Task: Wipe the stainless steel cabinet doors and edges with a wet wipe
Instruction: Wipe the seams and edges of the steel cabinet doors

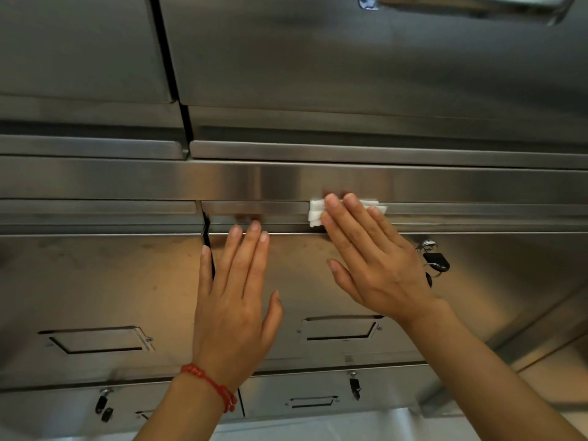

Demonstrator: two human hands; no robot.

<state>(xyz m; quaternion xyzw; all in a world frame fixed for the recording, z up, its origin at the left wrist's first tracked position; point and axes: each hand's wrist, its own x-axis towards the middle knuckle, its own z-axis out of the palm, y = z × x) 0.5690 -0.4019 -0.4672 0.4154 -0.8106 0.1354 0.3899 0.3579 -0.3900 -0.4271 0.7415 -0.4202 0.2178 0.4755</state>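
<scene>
Against the top edge of the right cabinet door (350, 278), the right hand (375, 259) lies flat with its fingers stretched out and close together, pressing a folded white wet wipe (316, 211) onto the narrow folded lip where the door meets the horizontal steel rail (159, 178) above. The wipe shows past the fingertips on both sides, bunched to the left and thinner to the right. Along that lip the steel runs bare to the left as far as the dark vertical gap (206, 246) between the two doors, and bare to the right out to the frame's edge. The left hand (235, 300) rests open and flat on the same door, fingers spread wide and holding nothing, its little finger lying just over the gap; a red beaded bracelet (210, 386) circles the wrist. Just right of the right hand, a lock with a black key fob (436, 261) hanging from it sticks out of the door face, partly hidden by the hand. Lower on the door, a recessed label holder (340, 329) sits between the two wrists, and a matching one (98, 340) marks the left door (95, 281). Below these, smaller drawers (318, 399) carry their own locks with keys. Above the rail, larger doors (350, 58) rise, with a handle (461, 4) at the top.
</scene>
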